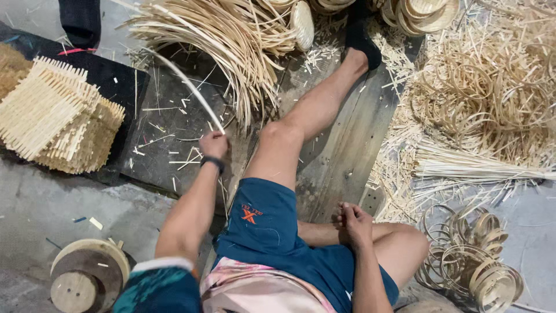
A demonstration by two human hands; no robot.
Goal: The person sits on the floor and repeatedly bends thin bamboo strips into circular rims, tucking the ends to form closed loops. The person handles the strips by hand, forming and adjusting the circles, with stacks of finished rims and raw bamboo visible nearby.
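Note:
I sit on a wooden board point(341, 150) with one leg stretched out and the other folded. My left hand point(214, 144) is closed around one long pale bamboo strip point(185, 84) that curves up and away toward the big bundle of strips point(231, 40). A dark band circles that wrist. My right hand point(354, 220) rests on my folded leg beside the foot, fingers curled, with nothing visible in it.
A stack of woven bamboo mats point(55, 119) lies at the left on a dark board. Coiled bamboo rings point(475, 255) sit at the lower right, a straight strip bundle point(475, 168) and loose curls at the right. A round wooden form point(87, 275) stands at the lower left.

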